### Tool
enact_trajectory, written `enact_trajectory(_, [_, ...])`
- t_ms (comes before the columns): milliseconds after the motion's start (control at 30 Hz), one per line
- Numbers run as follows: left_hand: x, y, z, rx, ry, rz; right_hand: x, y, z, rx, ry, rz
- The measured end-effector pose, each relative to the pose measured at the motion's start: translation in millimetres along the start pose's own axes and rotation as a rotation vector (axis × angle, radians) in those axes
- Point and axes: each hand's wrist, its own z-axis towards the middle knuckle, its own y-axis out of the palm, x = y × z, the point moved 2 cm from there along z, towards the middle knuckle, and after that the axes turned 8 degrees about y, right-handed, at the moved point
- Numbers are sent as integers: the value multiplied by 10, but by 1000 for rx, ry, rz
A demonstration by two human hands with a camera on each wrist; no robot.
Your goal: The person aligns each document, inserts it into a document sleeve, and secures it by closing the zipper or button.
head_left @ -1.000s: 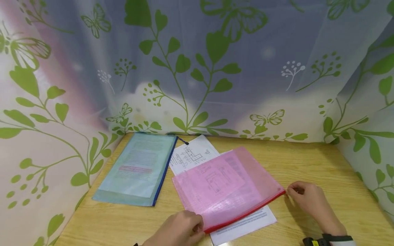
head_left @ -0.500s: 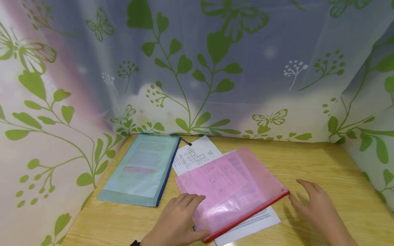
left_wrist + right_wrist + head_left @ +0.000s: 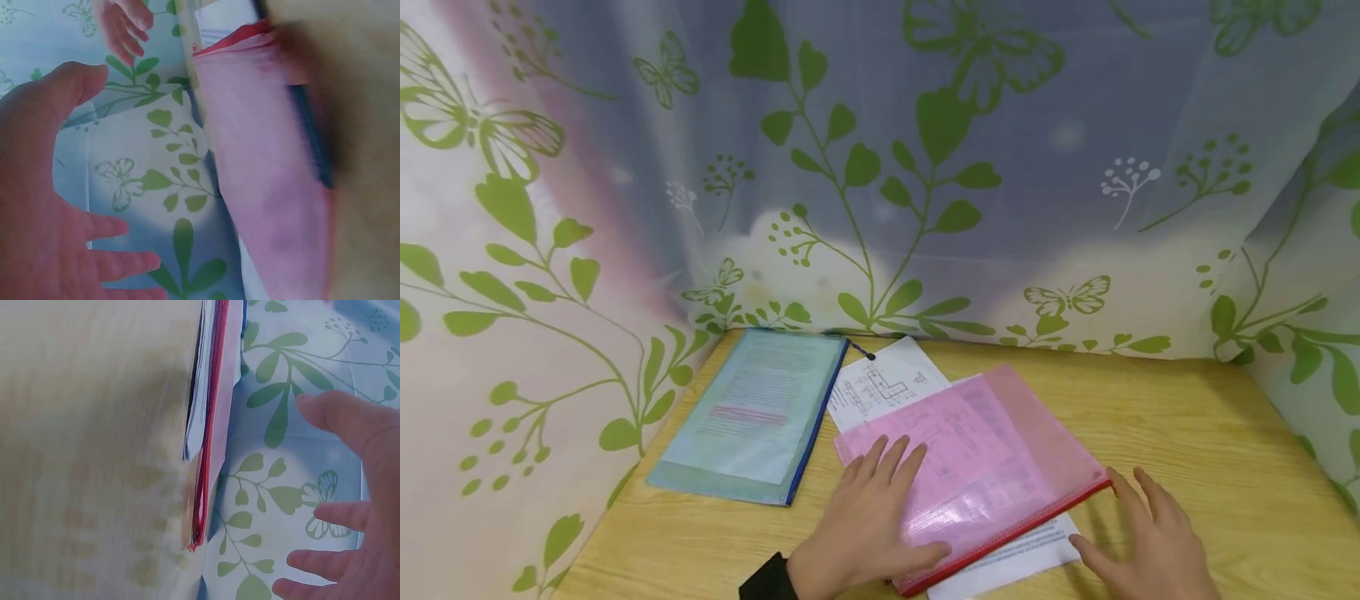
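Observation:
A translucent pink zip folder (image 3: 955, 450) with a red zipper edge lies at a slant, with a printed drawing showing through it. My left hand (image 3: 868, 517) is spread over its left part, fingers extended; in the left wrist view this hand (image 3: 69, 181) stands above the folder (image 3: 262, 150) with a gap. Beside the folder's right corner, my right hand (image 3: 1150, 542) has its fingers apart and holds nothing. The right wrist view shows that hand (image 3: 350, 500) away from the red zipper edge (image 3: 212, 394). White printed sheets (image 3: 891, 379) stick out from under the folder.
A blue-green zip folder (image 3: 752, 408) with a dark blue zipper lies to the left, holding a printed page. Its zipper cord (image 3: 861, 350) reaches the sheets. Leaf-patterned curtains (image 3: 955, 250) stand behind and beside the wooden table (image 3: 1187, 417).
Both hands have released the pink folder's red edge and spread their fingers. The left hand has moved up over the folder; the right remains near its corner.

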Motion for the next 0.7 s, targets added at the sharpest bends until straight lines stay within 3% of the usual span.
enact_trajectory(100, [108, -1, 176, -26, 37, 15, -33, 32, -62, 45, -8, 11])
enact_trajectory(333, [447, 135, 554, -81, 203, 61, -72, 122, -164, 160, -35, 45])
enact_trajectory(533, [517, 311, 807, -165, 209, -50, -66, 127, -191, 129, 17, 20])
enact_trajectory(700, [516, 440, 895, -192, 233, -35, -77, 143, -225, 104, 81, -1])
